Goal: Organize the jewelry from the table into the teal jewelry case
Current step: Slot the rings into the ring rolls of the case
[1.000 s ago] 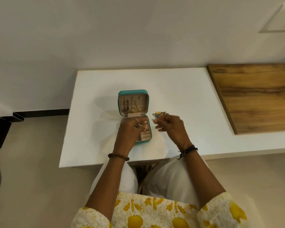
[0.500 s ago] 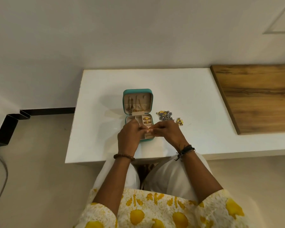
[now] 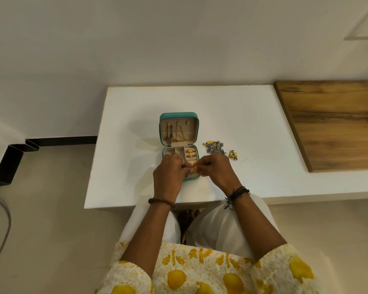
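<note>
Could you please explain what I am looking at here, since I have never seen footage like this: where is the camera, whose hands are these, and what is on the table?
There is no machine: a person works with bare hands, and the one wide-angle camera sits on their head, looking forward and down, so the arms enter from the bottom edge.

On the white table stands an open teal jewelry case. Its raised lid has chains hanging inside; its lower tray holds gold rings in padded slots. To the right of the case lies a loose pile of jewelry, silver and gold, plus a separate gold piece beside it. A wooden surface adjoins the table farther right.

The left hand and right hand meet over the tray's near end, pinching a small gold piece between their fingertips; it looks like a ring, but it is too small to be sure.
</note>
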Demonstrator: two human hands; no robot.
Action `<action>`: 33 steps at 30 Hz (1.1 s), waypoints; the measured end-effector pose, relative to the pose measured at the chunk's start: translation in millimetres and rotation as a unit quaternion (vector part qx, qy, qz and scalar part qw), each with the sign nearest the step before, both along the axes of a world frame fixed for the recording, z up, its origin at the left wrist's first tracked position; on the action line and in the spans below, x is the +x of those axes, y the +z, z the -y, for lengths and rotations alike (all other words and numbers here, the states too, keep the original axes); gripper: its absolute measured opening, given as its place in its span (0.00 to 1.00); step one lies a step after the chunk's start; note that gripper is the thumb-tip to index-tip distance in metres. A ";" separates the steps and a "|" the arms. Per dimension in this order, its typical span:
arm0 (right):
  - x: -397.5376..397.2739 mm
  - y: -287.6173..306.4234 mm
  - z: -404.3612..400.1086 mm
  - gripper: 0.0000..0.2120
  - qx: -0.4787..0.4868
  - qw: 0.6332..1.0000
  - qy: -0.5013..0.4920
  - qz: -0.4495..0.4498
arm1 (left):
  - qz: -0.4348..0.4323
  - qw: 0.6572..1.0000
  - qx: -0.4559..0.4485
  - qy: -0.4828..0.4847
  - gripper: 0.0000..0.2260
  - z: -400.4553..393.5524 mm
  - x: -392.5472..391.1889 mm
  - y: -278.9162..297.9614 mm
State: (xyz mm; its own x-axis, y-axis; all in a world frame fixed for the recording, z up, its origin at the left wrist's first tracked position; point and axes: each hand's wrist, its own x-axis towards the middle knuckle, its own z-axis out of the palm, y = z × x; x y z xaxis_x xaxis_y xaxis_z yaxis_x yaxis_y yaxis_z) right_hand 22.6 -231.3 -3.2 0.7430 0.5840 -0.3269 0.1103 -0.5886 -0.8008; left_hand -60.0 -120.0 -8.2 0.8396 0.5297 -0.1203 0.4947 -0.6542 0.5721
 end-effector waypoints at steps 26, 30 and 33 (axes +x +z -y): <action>-0.4 -7.7 -13.3 0.12 -0.065 0.996 -0.057 0.031 | 0.001 1.000 0.013 0.024 0.15 1.2 6.8 -5.2; 1.5 -8.0 -12.7 0.10 -0.052 0.996 -0.075 -0.012 | 0.007 0.999 -0.011 0.033 0.12 0.3 7.2 -5.2; 3.7 -6.3 -9.4 0.06 -0.024 0.993 -0.101 -0.049 | 0.023 0.997 -0.031 0.067 0.07 -3.1 6.6 -4.3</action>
